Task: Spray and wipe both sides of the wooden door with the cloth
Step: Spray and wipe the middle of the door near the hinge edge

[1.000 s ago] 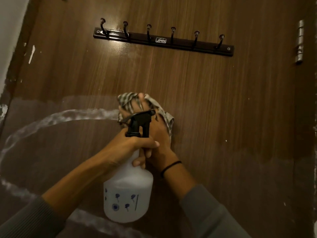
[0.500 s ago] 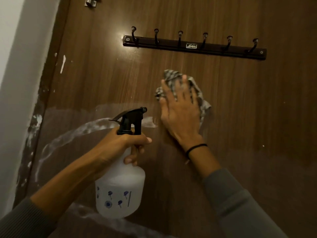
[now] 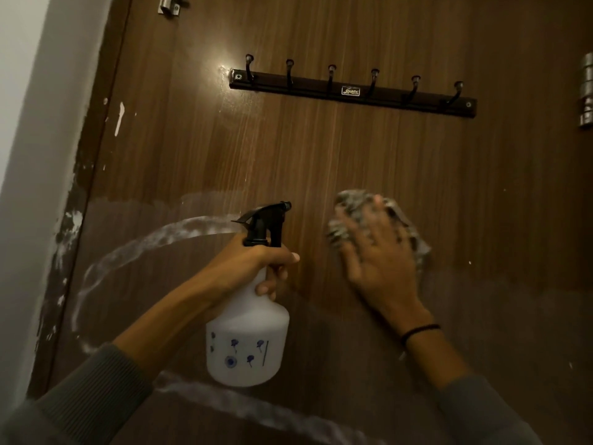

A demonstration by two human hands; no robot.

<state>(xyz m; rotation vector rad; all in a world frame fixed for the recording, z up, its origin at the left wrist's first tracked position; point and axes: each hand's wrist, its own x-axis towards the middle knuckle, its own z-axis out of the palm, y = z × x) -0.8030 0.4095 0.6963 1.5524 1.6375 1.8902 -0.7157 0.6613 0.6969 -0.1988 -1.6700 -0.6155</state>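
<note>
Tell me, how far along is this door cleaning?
Partly done. The brown wooden door looks smeared and streaked below the black hook rail, so spray seems applied. In hand: the right hand presses the checked cloth flat against the door, while the left hand holds the white spray bottle. Left: a white curved streak on the lower left; the other side is out of view.

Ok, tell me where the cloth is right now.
In the head view the checked cloth is pressed flat against the wooden door under the right hand, right of the spray bottle and below the hook rail.
</note>
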